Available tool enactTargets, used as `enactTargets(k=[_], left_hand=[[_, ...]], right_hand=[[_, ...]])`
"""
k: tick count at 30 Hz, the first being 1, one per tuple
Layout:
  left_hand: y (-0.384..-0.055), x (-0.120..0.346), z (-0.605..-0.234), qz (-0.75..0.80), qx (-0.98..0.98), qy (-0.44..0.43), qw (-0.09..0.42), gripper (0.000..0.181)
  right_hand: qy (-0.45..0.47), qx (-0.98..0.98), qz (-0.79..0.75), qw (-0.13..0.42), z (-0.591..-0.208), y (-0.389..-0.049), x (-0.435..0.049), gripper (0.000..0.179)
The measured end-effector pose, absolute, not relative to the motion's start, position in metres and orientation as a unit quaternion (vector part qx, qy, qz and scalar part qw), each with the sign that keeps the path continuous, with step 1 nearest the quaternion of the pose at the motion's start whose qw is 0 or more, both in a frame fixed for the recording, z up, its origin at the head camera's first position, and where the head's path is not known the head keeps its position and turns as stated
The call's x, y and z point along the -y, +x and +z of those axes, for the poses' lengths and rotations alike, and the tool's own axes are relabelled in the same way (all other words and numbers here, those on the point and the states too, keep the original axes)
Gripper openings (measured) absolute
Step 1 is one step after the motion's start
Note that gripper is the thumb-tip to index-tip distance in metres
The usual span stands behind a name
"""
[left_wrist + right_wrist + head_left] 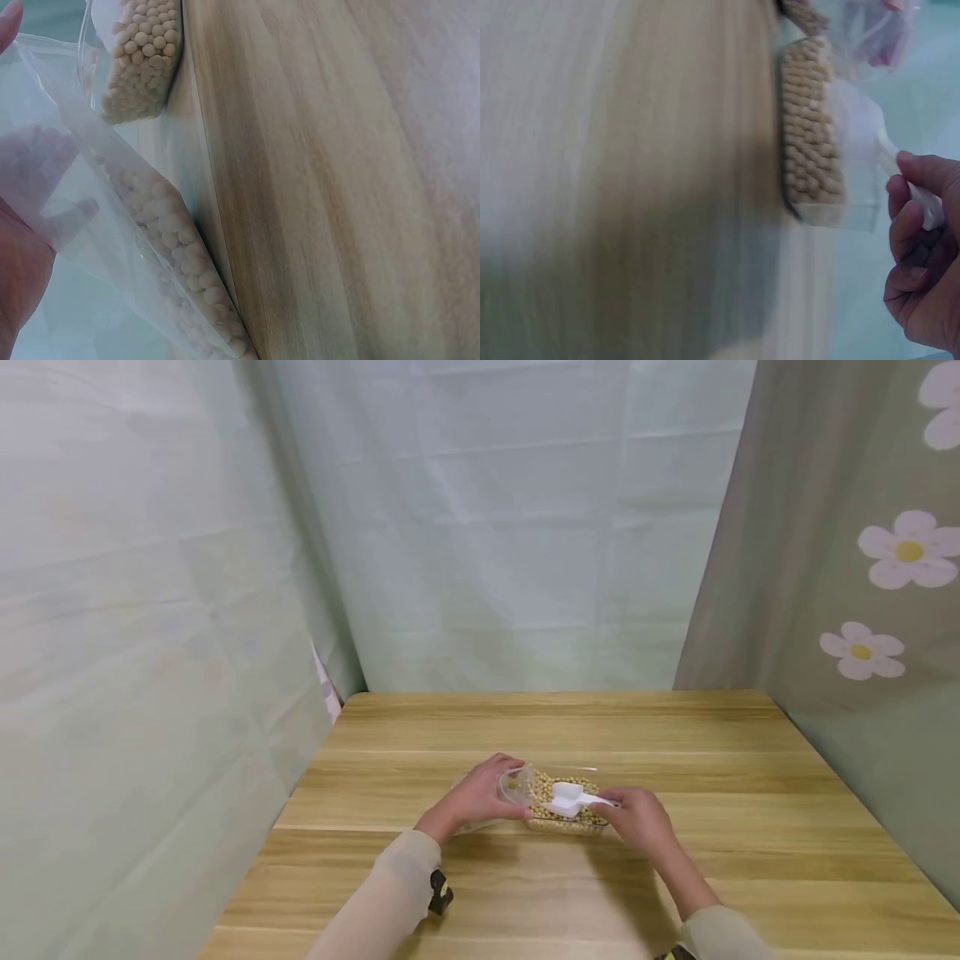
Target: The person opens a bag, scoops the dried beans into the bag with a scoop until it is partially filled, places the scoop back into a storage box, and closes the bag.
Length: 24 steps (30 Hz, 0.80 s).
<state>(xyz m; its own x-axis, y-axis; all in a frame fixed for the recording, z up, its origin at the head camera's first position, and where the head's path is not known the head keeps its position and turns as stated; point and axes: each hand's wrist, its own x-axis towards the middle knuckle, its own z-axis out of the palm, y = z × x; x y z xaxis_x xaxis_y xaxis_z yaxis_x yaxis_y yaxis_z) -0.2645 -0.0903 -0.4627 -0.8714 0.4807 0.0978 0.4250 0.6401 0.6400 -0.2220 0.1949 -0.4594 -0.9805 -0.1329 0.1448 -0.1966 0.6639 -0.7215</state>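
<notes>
Pinched between thumb and fingers of the right hand (pixel 639 820): scoop (pixel 567 799), by the handle. Pointing bowl-first from those fingertips toward the left hand (pixel 483 791), long axis crosswise. Just beyond the fingertips, over beans (pixel 810 142) in a clear box (pixel 847 217), with one end wall below the handle. Between spread left thumb and fingers, mouth of a bag (pixel 112 240); beneath that hand, more beans inside; under all, table (pixel 750 777).

Soft shadows (pixel 628 885) cross the table (pixel 757 827) (right wrist view blurred).
</notes>
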Motion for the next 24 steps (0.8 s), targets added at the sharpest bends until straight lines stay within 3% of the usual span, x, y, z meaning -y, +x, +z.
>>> enactTargets(k=[10,24], left_hand=[[-0.264,0.091,-0.461,0.337,-0.905,0.257,0.036,0.093],[-0.263,0.096,-0.461,0.343,-0.905,0.252,0.029,0.092]], right_hand=[[0.076,0.889,0.450,0.032,-0.471,-0.225,-0.185,0.018],[0.036,0.871,0.489,0.017,-0.477,-0.220,-0.208,0.030]])
